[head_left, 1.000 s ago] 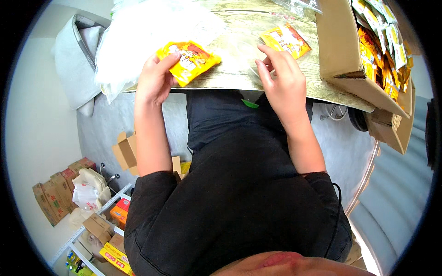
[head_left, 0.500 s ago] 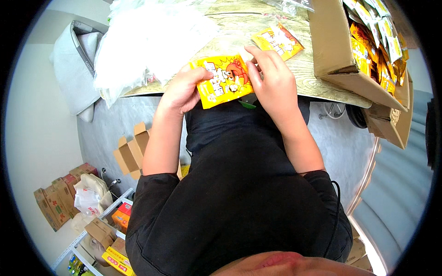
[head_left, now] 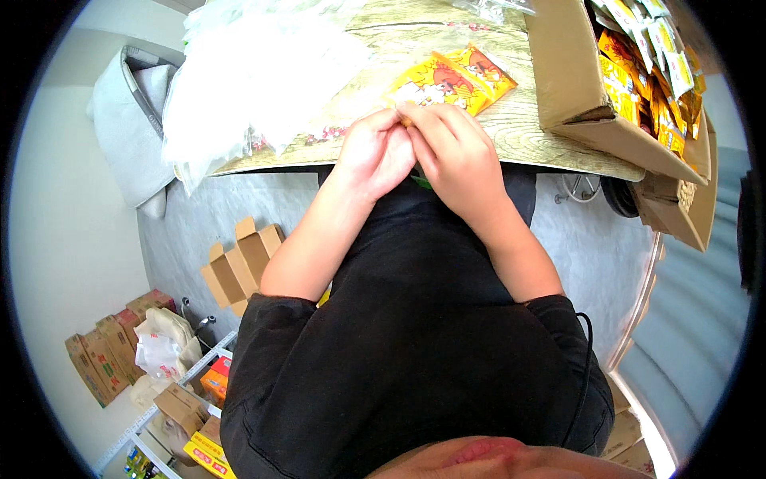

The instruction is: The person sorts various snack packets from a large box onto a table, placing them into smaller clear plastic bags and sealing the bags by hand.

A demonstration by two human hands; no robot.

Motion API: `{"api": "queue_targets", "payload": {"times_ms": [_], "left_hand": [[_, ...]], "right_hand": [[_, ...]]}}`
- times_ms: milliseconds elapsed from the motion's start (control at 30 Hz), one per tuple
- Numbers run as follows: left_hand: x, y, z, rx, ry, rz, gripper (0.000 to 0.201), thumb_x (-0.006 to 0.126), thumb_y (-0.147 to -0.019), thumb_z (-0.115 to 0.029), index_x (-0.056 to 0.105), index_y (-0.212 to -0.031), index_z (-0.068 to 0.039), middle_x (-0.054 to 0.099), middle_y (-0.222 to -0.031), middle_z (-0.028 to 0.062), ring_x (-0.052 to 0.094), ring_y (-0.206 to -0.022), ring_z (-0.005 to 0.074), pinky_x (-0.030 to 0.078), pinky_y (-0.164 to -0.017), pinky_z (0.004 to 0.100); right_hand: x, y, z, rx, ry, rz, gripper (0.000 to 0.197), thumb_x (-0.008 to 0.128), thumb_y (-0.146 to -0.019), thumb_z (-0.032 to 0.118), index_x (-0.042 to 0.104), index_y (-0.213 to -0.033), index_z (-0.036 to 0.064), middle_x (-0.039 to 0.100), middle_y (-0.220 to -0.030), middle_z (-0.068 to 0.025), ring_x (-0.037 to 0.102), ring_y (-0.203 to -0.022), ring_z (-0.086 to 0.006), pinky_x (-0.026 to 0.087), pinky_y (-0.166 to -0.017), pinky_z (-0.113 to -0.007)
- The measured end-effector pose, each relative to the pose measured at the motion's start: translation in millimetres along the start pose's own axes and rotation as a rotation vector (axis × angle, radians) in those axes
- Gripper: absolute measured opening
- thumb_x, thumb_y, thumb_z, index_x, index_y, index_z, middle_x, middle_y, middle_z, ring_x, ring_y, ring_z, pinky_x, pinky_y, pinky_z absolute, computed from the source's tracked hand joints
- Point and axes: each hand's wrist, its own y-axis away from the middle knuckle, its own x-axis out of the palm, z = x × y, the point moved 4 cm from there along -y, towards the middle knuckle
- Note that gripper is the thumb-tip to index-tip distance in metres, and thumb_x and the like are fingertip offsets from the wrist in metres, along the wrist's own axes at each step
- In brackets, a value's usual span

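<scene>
The person's left hand (head_left: 373, 158) and right hand (head_left: 456, 152) are meeting over the near edge of the wood-grain table (head_left: 523, 142), around the middle of that edge. The left hand is turning its palm partly upward with the fingers curling loosely; the right hand is showing its back, its fingers bending inward so that the fingertips are coming together with those of the left. A tiny orange-brown sliver (head_left: 408, 122) is showing between the fingertips, but what it belongs to, and whether either hand is gripping it, I cannot tell.

Just beyond the fingers, a flat, square, yellow-and-orange printed plastic packet (head_left: 433, 81) is lying on the table, its near side partly hidden by the right hand. It is overlapping a second yellow-and-orange printed plastic packet (head_left: 492, 74), which is lying on its right, toward the table's right edge.

A broad heap of whitish, translucent plastic bags (head_left: 259, 80) is covering the table's left part and hanging slightly over the near left corner. Along the right edge, an open brown cardboard box (head_left: 563, 68) is holding many orange packets (head_left: 661, 120) and white-and-green sachets (head_left: 662, 38). Some crumpled clear plastic (head_left: 496, 9) is lying near the far edge.
</scene>
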Motion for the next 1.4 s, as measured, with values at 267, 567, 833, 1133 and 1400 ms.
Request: {"api": "queue_targets", "payload": {"times_ms": [267, 567, 833, 1133, 1400], "left_hand": [[12.6, -63.5, 15.6, -0.122, -0.264, -0.194, 0.04, 0.048, -0.106, -0.029, 0.049, -0.135, 0.0, 0.062, -0.129, 0.0166, 0.063, -0.116, 0.0275, 0.052, -0.096, 0.0402], [16.0, -124.5, 22.8, -0.36, -0.155, -0.119, 0.037, 0.05, -0.103, -0.029, 0.056, -0.127, -0.001, 0.066, -0.121, 0.0164, 0.067, -0.097, 0.0293, 0.053, -0.088, 0.041], [33.6, -5.8, 4.2, -0.079, -0.128, -0.057, 0.033, 0.049, -0.103, -0.012, 0.05, -0.128, 0.009, 0.062, -0.125, 0.0208, 0.059, -0.122, 0.029, 0.046, -0.108, 0.0423], [115.9, 34.9, -39.5, 0.505, -1.562, -0.162, 0.027, 0.041, -0.092, 0.006, 0.068, -0.094, 0.006, 0.07, -0.103, 0.017, 0.067, -0.088, 0.0197, 0.053, -0.073, 0.028], [229.8, -179.0, 89.8, 0.56, -2.4, 0.719, 0.026, 0.067, -0.084, -0.009, 0.069, -0.11, -0.004, 0.072, -0.101, 0.015, 0.069, -0.094, 0.0343, 0.055, -0.083, 0.0412]], "right_hand": [[-7.2, -2.7, 0.4, -0.03, -0.027, -0.065, 0.03, 0.071, -0.08, 0.002, 0.07, -0.11, 0.0051, 0.064, -0.092, -0.0116, 0.065, -0.086, -0.031, 0.054, -0.079, -0.04], [-17.0, -12.8, -25.1, -0.003, 0.074, -0.169, 0.033, 0.068, -0.08, 0.002, 0.069, -0.113, 0.0049, 0.062, -0.091, -0.0107, 0.063, -0.088, -0.0309, 0.052, -0.082, -0.042], [-14.3, -6.5, -27.0, 0.038, -0.007, -0.148, 0.036, 0.066, -0.08, 0.007, 0.068, -0.117, 0.0081, 0.064, -0.097, -0.009, 0.064, -0.09, -0.0285, 0.05, -0.082, -0.041], [4.7, 7.7, -21.9, 0.003, -0.01, -0.087, 0.032, 0.062, -0.083, 0.012, 0.066, -0.114, 0.0084, 0.062, -0.099, -0.0064, 0.062, -0.092, -0.0249, 0.05, -0.08, -0.038], [37.9, 27.4, -20.5, -0.08, 0.119, 0.037, 0.028, 0.059, -0.084, 0.017, 0.066, -0.111, 0.0084, 0.062, -0.101, -0.0068, 0.063, -0.098, -0.0261, 0.052, -0.086, -0.042]]}}
